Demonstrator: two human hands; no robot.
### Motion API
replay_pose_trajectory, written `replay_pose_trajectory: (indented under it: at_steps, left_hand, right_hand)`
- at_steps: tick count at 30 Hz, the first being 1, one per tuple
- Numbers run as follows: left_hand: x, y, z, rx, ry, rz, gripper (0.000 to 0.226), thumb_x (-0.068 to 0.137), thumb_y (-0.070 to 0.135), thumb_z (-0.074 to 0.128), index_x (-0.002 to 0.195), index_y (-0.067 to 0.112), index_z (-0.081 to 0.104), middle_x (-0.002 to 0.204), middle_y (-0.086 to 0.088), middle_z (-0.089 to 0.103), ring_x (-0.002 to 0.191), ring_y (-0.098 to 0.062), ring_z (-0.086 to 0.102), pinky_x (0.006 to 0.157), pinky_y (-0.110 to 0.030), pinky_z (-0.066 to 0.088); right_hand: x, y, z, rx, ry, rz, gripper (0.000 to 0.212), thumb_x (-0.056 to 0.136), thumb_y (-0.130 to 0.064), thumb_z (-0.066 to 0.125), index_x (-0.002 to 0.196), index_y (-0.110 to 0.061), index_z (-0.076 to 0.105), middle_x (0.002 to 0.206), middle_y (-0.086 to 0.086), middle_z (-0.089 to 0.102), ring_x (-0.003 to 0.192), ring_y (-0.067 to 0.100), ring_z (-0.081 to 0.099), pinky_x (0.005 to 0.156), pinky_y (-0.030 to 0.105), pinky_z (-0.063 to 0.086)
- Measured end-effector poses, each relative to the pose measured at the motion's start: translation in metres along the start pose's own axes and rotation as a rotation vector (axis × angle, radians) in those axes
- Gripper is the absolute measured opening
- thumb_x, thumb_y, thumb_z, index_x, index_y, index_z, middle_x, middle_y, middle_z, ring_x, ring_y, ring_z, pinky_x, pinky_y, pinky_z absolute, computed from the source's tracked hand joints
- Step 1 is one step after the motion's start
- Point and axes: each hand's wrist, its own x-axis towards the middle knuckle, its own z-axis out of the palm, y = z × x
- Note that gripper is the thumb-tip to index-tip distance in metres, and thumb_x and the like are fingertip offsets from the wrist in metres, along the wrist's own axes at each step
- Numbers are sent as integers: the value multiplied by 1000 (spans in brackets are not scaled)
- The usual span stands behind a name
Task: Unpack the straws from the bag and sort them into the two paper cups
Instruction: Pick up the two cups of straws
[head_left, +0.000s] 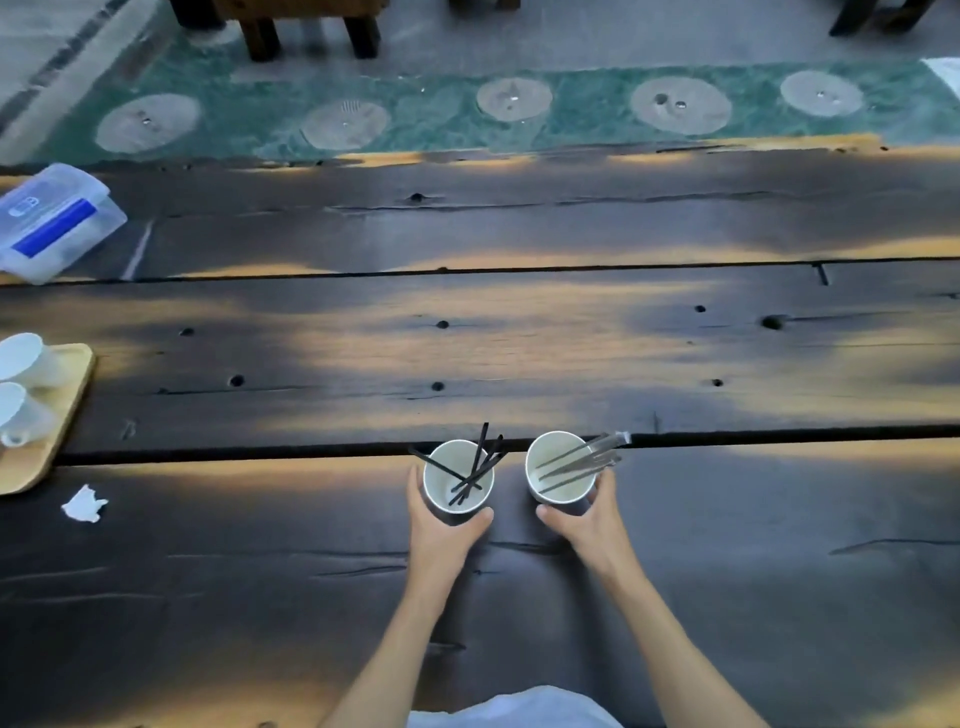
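Note:
Two white paper cups stand side by side on the dark wooden table. The left cup (439, 483) holds several black straws (478, 465) that lean out over its rim. The right cup (545, 467) holds several clear, wrapped straws (582, 462) leaning to the right. My left hand (441, 530) wraps the left cup from below, thumb on its right side. My right hand (587, 525) grips the right cup the same way. No straw bag is in view near the cups.
A crumpled white scrap (83, 504) lies at the left. A wooden tray (57, 415) with two white ceramic cups (23, 358) sits at the left edge. A clear plastic box with a blue label (52, 223) is at the far left. Stool legs (311, 31) stand beyond the table.

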Motion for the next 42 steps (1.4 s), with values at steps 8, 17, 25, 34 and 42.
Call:
replay_pose_trajectory:
  at_steps: [8, 17, 25, 34, 42]
  left_hand:
    - [17, 4, 6, -10, -28, -27, 70, 66, 11, 88, 125, 22, 51, 119, 5, 68, 110, -10, 64, 97, -29, 50]
    - [50, 42, 17, -50, 25, 37, 65, 67, -3, 85, 118, 22, 52, 111, 10, 67, 94, 12, 63, 78, -5, 47]
    - [139, 105, 34, -97, 43, 158, 69, 68, -2, 85, 119, 26, 49, 117, 5, 67, 104, 0, 65, 87, -14, 51]
    - [271, 159, 58, -141, 30, 231, 72, 68, -2, 86, 124, 19, 46, 119, -1, 65, 102, -3, 64, 93, -30, 53]
    - [354, 175, 80, -128, -8, 239, 74, 70, 7, 86, 130, 19, 44, 123, 0, 62, 114, -15, 61, 85, -22, 56]
  right_hand:
    - [19, -4, 2, 6, -11, -58, 64, 67, -7, 84, 121, -18, 51, 114, 1, 66, 103, 8, 63, 89, 20, 48]
    - [59, -35, 0, 26, 42, -130, 54, 69, -9, 83, 115, -15, 56, 107, 1, 70, 101, 18, 66, 92, 34, 52]
    - [149, -104, 6, 92, 96, -273, 56, 67, 1, 82, 116, -9, 57, 104, 6, 71, 94, 13, 68, 84, 26, 53]
    - [279, -163, 10, 82, 111, -338, 67, 67, -13, 87, 122, -7, 49, 109, 17, 66, 101, 34, 64, 92, 56, 51]
    - [349, -176, 20, 94, 77, -309, 73, 70, -11, 85, 128, -20, 41, 118, 1, 63, 109, 14, 62, 101, 46, 50]
